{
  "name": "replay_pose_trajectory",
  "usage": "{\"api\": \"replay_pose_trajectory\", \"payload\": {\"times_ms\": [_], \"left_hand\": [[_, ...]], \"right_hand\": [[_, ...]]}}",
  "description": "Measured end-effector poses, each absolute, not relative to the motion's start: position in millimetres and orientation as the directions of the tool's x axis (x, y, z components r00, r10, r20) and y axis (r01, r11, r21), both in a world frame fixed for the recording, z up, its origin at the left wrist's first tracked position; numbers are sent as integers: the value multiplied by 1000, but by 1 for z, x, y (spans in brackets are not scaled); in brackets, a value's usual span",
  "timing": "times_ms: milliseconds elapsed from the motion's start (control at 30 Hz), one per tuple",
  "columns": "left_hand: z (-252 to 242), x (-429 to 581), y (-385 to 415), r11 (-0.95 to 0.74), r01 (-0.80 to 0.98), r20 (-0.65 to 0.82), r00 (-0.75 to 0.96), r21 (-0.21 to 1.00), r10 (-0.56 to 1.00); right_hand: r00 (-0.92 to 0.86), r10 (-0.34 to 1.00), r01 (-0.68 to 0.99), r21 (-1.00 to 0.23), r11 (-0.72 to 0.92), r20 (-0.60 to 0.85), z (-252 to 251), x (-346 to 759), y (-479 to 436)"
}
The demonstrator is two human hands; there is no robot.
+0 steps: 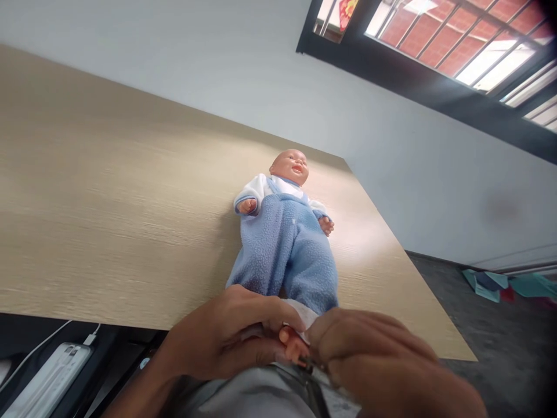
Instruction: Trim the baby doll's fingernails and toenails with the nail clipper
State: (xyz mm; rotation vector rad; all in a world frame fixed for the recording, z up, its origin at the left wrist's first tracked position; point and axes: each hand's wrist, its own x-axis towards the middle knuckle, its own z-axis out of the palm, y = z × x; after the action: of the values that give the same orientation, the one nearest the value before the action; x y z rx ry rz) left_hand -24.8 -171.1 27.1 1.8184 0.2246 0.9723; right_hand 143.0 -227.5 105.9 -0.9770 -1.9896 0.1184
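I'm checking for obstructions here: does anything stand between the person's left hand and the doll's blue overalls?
Nothing visible does. The left hand overlaps the lower end of the doll's blue overalls in this view; whether they touch is unclear. White cloth shows to one side, toward the right hand.

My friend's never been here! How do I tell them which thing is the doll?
Find the big pale wood-coloured table against the light wall. Toward its right end in the picture, the doll lies face up, legs pointing toward the person's left hand and right hand. Only it has a bald baby head, white sleeves and fuzzy blue overalls.
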Motion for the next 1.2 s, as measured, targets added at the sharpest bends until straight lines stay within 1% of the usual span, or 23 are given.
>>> {"api": "replay_pose_trajectory", "payload": {"times_ms": [33, 100, 167, 333, 433, 500, 667, 767, 900, 1033, 1133, 1200], "left_hand": [[26, -24, -171, -448, -290, 516, 656, 846, 550], [24, -23, -171, -425, -321, 522, 655, 846, 545], [22, -23, -171, -419, -329, 525, 650, 846, 549], [21, -25, -170, -441, -307, 525, 640, 844, 561], [20, -25, -170, -443, -297, 520, 645, 846, 560], [20, -25, -169, -445, -308, 528, 645, 841, 552], [19, -24, -168, -467, -321, 552, 640, 824, 534], [18, -24, -168, -506, -307, 575, 609, 806, 547], [16, -25, -169, -488, -266, 536, 617, 831, 576], [15, -26, -169, -490, -240, 519, 627, 838, 581], [15, -26, -169, -490, -227, 510, 631, 842, 585], [15, -25, -169, -492, -235, 518, 623, 838, 586]], "right_hand": [[-267, 724, 554, -513, 655, 636, 105, 147, -226], [-287, 781, 479, -623, 618, 554, 103, 153, -220], [-324, 793, 427, -668, 610, 516, 101, 154, -215], [-319, 786, 389, -683, 618, 530, 96, 148, -207], [-316, 797, 380, -702, 603, 514, 94, 149, -208], [-343, 812, 381, -720, 581, 473, 94, 151, -210], [-405, 870, 448, -769, 456, 281, 99, 155, -211], [-431, 876, 509, -743, 434, 217, 109, 150, -205], [-478, 867, 568, -702, 430, 144, 121, 144, -195], [-487, 873, 603, -713, 358, 26, 126, 142, -189], [-468, 883, 615, -720, 320, -7, 128, 138, -187], [-466, 885, 642, -695, 324, -18, 130, 136, -185]]}}
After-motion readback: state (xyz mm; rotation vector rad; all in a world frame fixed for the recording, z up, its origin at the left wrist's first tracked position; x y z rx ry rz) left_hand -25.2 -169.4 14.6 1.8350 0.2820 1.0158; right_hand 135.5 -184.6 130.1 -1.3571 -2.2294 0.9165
